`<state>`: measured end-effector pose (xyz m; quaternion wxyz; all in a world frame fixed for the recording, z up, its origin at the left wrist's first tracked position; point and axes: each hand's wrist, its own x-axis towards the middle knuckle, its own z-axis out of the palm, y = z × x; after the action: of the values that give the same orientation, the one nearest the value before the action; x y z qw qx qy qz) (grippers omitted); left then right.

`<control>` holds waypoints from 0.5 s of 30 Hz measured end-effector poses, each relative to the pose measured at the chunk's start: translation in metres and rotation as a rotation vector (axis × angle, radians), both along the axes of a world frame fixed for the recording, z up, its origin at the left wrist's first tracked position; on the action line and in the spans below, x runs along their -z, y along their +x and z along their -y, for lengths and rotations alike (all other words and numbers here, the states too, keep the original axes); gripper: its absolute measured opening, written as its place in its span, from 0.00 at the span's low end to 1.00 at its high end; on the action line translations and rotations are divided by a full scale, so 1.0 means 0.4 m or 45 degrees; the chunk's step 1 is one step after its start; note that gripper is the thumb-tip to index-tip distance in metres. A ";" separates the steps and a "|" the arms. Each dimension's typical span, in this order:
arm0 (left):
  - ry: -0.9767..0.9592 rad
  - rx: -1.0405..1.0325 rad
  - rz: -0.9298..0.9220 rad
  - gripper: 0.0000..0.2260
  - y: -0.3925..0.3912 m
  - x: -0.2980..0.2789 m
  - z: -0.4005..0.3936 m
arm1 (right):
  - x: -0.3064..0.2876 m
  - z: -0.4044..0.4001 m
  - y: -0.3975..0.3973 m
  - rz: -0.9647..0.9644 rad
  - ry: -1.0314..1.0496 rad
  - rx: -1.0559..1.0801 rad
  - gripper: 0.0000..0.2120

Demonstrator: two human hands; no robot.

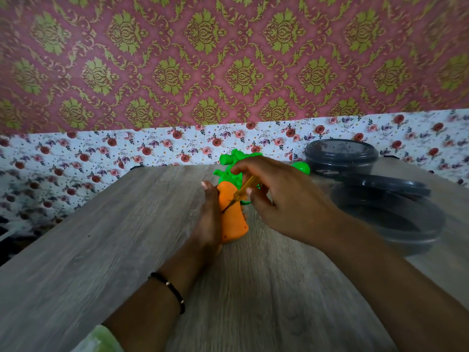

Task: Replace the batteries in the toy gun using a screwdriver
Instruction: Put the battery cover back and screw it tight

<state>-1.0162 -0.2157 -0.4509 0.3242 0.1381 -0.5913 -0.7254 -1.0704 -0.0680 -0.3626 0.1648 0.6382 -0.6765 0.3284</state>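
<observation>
Orange toy gun (232, 219) gripped by left hand (209, 219) mid-worktop (101, 237); right hand (284, 199) pinches screwdriver (241, 193); tubs (388, 212) crowd right edge.

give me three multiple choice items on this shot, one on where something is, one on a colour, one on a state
1. Where do the dark round containers stand on the table?
A. far right
B. near left corner
C. between the forearms

2. What colour is the toy gun grip under the screwdriver?
A. blue
B. orange
C. white

3. What is the right hand doing?
A. lying flat on the table
B. pinching the screwdriver, tip on the toy
C. lifting a container lid

Answers:
1 A, both containers sit at the right side, beyond the right forearm.
2 B, the grip is orange and the upper part green.
3 B, the fingers pinch the yellow handle with the dark tip against the orange grip, while the left hand holds the toy.
</observation>
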 end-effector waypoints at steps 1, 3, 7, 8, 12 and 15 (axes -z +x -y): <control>-0.015 0.006 -0.005 0.35 0.001 -0.001 -0.001 | -0.003 0.000 0.001 0.019 0.000 -0.019 0.15; -0.047 0.009 -0.025 0.35 0.000 -0.002 -0.003 | -0.007 -0.002 -0.002 -0.008 -0.022 0.006 0.09; -0.095 0.071 -0.049 0.34 -0.004 -0.004 -0.007 | -0.001 -0.005 -0.003 -0.110 -0.124 0.202 0.16; -0.092 0.083 -0.050 0.36 -0.003 -0.002 -0.006 | 0.002 -0.005 -0.001 -0.162 -0.102 0.267 0.20; -0.066 0.085 -0.004 0.40 0.004 -0.003 -0.005 | 0.002 -0.010 0.008 -0.093 0.027 0.243 0.15; -0.078 0.049 0.006 0.36 0.004 -0.002 -0.003 | -0.005 -0.011 0.004 0.056 0.077 0.106 0.14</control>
<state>-1.0146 -0.2146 -0.4502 0.3127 0.1183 -0.6167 -0.7127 -1.0688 -0.0634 -0.3605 0.1440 0.6068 -0.7155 0.3147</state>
